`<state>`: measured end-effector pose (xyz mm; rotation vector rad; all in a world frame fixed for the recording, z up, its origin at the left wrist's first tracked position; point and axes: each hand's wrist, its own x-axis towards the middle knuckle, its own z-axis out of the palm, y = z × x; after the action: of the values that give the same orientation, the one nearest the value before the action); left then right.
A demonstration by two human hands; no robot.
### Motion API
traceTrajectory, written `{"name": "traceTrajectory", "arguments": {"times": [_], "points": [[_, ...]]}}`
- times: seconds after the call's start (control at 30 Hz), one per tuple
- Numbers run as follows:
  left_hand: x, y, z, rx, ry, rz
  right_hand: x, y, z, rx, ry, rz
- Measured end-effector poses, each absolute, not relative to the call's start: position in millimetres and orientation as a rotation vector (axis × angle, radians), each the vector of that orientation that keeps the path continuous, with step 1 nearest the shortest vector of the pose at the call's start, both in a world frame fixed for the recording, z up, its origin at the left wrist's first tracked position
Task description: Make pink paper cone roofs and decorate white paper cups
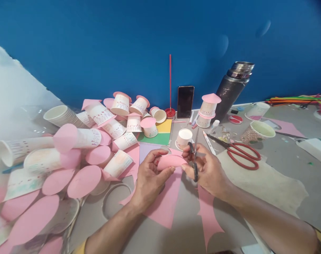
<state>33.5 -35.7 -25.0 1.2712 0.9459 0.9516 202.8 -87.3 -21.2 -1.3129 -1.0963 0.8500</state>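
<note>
A small piece of pink paper (172, 162) with a curved edge is pinched between the fingers and thumb of my left hand (152, 173). My right hand (206, 169) holds small black-handled scissors (195, 160), their blades pointing up and away from the paper. Its fingertips also touch the right end of the pink piece. Beneath my hands lie a larger pink sheet (165, 208) and a jagged pink offcut (209, 222). Just beyond them stands a white paper cup (184, 138), upside down.
Decorated paper cups with pink paper tops (91, 137) crowd the left side. Behind stand a phone (185, 102), a dark flask (233, 91) and stacked decorated cups (208, 110). Large red-handled scissors (242, 155) and a patterned cup (257, 134) are at right.
</note>
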Motion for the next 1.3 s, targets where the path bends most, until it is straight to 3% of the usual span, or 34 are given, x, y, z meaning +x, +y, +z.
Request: {"name": "traceTrajectory", "arguments": {"times": [0.33,1.3], "points": [[37.6,-35.9,-28.9,1.011,0.760,0.964,211.4,-82.2,-28.7,-1.292,-0.923,0.885],[35.6,-27.6,-39.7,0.888,0.855,0.797,220.5,-77.2,-47.1,-1.356,-0.924,0.807]]}}
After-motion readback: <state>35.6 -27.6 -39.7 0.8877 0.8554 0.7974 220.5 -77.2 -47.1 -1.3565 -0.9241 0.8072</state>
